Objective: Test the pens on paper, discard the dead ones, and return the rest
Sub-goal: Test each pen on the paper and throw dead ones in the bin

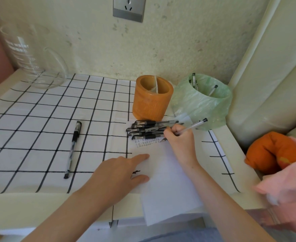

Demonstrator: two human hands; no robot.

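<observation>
A white sheet of paper (168, 186) lies on the checked tablecloth, with small rows of marks near its top. My right hand (180, 138) grips a clear pen (194, 126), its tip on the paper beside those marks. My left hand (124, 172) rests flat on the paper's left edge, fingers spread, holding nothing. A pile of several black-capped pens (149, 130) lies just left of my right hand. One capped pen (73, 147) lies alone on the cloth to the left. Behind the pile stand an orange pen holder (151, 100) and a green-bag-lined bin (203, 102) with pens in it.
A glass measuring jug (33, 58) stands at the back left. An orange cushion (273, 152) and pink fabric (287, 189) lie off the table's right edge. The wall with a socket (128, 8) closes the back; a pale padded edge rises on the right.
</observation>
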